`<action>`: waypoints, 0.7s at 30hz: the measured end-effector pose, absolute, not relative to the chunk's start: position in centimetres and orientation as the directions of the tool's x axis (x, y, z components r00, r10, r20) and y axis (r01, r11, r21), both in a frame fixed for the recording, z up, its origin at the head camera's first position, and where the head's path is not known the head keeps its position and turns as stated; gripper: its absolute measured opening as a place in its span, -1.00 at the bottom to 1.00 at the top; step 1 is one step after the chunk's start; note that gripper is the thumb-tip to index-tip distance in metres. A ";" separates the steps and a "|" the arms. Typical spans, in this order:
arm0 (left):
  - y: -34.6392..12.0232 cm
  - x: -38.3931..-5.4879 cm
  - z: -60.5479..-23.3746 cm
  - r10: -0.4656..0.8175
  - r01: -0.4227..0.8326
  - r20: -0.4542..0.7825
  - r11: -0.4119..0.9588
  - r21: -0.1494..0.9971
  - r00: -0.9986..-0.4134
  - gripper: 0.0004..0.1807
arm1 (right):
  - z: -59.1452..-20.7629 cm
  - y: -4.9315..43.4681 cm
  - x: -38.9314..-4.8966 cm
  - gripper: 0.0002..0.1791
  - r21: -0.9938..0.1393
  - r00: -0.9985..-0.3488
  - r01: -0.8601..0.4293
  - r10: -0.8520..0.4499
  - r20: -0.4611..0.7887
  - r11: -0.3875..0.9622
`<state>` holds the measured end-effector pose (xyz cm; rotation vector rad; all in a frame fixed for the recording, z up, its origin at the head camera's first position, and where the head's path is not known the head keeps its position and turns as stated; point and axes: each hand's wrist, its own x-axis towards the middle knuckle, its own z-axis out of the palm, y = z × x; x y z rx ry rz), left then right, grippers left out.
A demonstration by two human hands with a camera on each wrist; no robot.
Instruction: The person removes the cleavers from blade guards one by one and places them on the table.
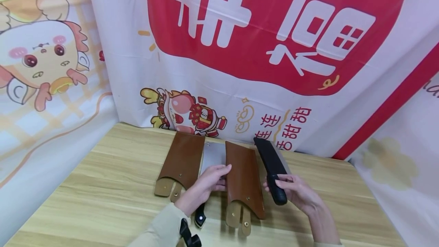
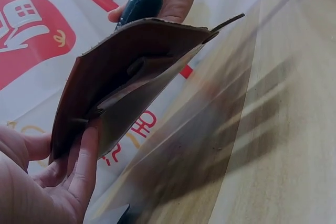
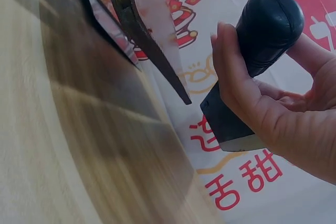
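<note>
My left hand (image 1: 212,178) grips a brown leather knife sheath (image 1: 242,172) by its left edge, thumb on the front face. In the left wrist view the sheath (image 2: 131,66) is tilted and lifted off the table. Two tan snap straps hang from its near end. My right hand (image 1: 300,191) holds a knife (image 1: 269,155) by its black handle (image 3: 270,30), with the broad dark blade pointing away, just right of the sheath. Left of the held sheath lies a cleaver with a steel blade (image 1: 213,152) and black handle (image 1: 200,215), partly hidden by my left hand and forearm.
A second brown leather sheath (image 1: 181,159) lies on the wooden table (image 1: 103,186), left of the cleaver. Behind the table hangs a printed white and red cloth (image 1: 219,68), and more printed cloth (image 1: 41,125) stands along the left side.
</note>
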<state>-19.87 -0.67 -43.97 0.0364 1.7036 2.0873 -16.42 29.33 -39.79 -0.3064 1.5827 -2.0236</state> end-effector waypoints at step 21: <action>1.1 -21.8 -44.3 0.300 -0.298 -0.241 -0.159 0.941 -0.923 -0.71 | -41.1 30.9 -16.0 -0.71 -0.932 -0.802 0.307 -0.579 -0.144 -0.193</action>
